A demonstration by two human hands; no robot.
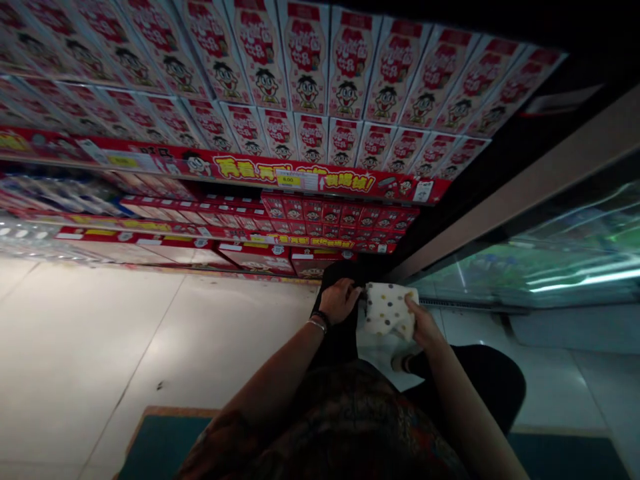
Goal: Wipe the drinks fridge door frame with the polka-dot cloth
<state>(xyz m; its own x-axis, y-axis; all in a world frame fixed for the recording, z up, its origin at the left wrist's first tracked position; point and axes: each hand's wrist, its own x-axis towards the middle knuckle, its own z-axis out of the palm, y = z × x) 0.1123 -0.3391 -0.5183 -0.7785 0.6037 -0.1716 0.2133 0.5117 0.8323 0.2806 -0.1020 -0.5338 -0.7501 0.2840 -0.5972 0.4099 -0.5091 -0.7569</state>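
A white cloth with grey and yellow dots hangs bunched over my knees, low in front of the shelf. My right hand grips its right side, with the thumb lying on top. Just left of the cloth is my left hand, over my dark trouser leg and wearing a dark beaded bracelet and a pale band at the wrist. Its fingers are curled together towards the cloth's left edge; what they hold, if anything, is too dark and small to make out.
Shelves of red and white drink cartons rise ahead, with a red price strip along one edge. Large red boxes stand at floor level. On the right is a glass cabinet front. Green mats lie on the tiled floor.
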